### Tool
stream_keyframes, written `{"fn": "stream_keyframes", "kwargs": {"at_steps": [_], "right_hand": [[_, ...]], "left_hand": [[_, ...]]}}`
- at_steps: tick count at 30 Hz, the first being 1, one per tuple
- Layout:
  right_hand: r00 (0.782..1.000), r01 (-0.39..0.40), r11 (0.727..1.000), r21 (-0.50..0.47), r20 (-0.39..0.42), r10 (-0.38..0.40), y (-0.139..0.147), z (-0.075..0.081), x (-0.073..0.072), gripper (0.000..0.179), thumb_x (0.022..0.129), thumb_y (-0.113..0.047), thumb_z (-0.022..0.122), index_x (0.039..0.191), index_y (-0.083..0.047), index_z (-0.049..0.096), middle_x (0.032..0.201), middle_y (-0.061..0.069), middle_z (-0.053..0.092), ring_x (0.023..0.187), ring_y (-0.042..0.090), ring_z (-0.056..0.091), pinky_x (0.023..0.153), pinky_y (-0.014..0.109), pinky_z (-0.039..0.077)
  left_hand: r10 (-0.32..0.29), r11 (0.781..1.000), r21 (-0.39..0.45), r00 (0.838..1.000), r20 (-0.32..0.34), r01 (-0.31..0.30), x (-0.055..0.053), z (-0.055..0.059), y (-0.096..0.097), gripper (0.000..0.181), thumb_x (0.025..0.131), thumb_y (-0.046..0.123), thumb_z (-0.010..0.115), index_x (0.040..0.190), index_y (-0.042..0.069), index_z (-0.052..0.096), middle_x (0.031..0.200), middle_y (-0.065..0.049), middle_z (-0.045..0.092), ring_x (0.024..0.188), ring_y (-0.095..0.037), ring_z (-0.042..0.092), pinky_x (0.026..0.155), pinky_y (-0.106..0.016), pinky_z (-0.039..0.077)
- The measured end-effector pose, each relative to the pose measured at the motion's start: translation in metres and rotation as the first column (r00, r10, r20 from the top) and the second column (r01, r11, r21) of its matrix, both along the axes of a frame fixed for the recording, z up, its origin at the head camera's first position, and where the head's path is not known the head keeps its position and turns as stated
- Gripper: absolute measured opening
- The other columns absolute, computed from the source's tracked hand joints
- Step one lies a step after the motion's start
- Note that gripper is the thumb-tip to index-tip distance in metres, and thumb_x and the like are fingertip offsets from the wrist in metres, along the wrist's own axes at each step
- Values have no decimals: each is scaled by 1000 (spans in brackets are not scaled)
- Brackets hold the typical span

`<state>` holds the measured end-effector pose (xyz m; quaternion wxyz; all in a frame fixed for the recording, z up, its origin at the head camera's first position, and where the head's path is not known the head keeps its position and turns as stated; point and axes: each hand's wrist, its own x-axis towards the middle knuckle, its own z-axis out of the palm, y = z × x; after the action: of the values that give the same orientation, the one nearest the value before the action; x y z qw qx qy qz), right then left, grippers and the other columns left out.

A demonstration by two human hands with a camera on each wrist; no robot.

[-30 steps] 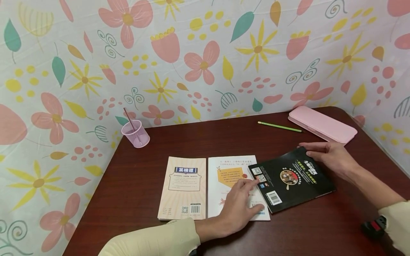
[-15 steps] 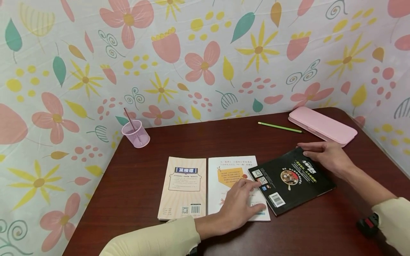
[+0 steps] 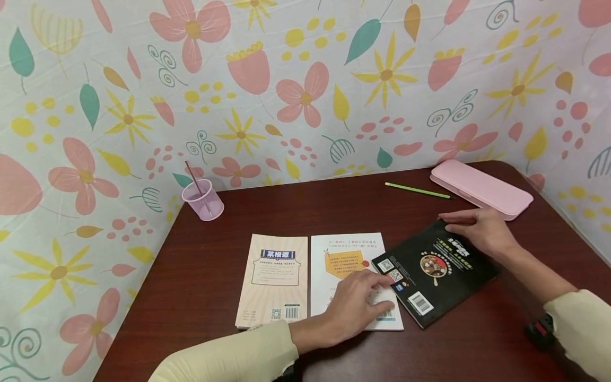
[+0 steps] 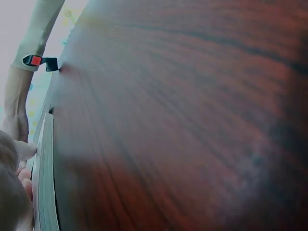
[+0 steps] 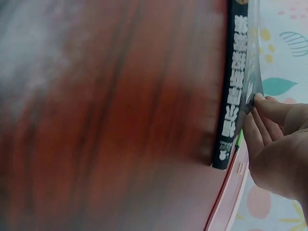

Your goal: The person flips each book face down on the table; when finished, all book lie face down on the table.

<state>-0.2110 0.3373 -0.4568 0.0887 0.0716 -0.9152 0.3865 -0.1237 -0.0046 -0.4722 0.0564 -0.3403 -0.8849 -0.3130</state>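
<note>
A black book [image 3: 460, 286] lies turned at an angle on the table, its left corner overlapping a white book [image 3: 343, 243]. My right hand [image 3: 484, 236] pinches the black book's far edge, thumb on the cover; the right wrist view shows its spine [image 5: 233, 82] with white lettering. Over the white book rests my left hand [image 3: 350, 307], fingers loosely bent and fingertips at the black book's left edge. Left of these lies a beige book [image 3: 273, 297], straight beside the white one. In the left wrist view the white book's page edges [image 4: 45, 183] show beside the thumb.
On the dark wooden table [image 3: 200, 276], a pink pencil case [image 3: 479, 185] sits at the back right, with a green pencil [image 3: 417, 190] beside it. A lilac cup [image 3: 202, 201] holding a thin dark red stick stands at the back left. A flowered cloth [image 3: 286, 95] hangs behind.
The black book has turned slightly counterclockwise: its near corner moved right and toward me, its far corner left. My right hand shifted a little left with it. The left hand stays nearly still.
</note>
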Motion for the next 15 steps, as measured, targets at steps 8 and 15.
{"fn": "stream_keyframes", "kwargs": {"at_steps": [8,15], "right_hand": [[995,-26,998,49,-97,30,-5,1,-5,26,89,-1,84,116,-2,82,107,19,79,86,-16,56,66,11,40],[989,-49,987,150,-132,69,-13,2,-10,26,89,0,84,114,0,82,104,18,80,98,33,73,71,8,42]], "left_hand": [[-58,998,8,998,-18,58,-1,1,-2,31,89,25,89,119,22,81,107,15,77,92,8,59,83,-7,41],[-91,996,-2,996,-9,91,-3,2,-2,27,91,23,87,117,22,82,103,16,77,91,10,59,83,-5,40]]}}
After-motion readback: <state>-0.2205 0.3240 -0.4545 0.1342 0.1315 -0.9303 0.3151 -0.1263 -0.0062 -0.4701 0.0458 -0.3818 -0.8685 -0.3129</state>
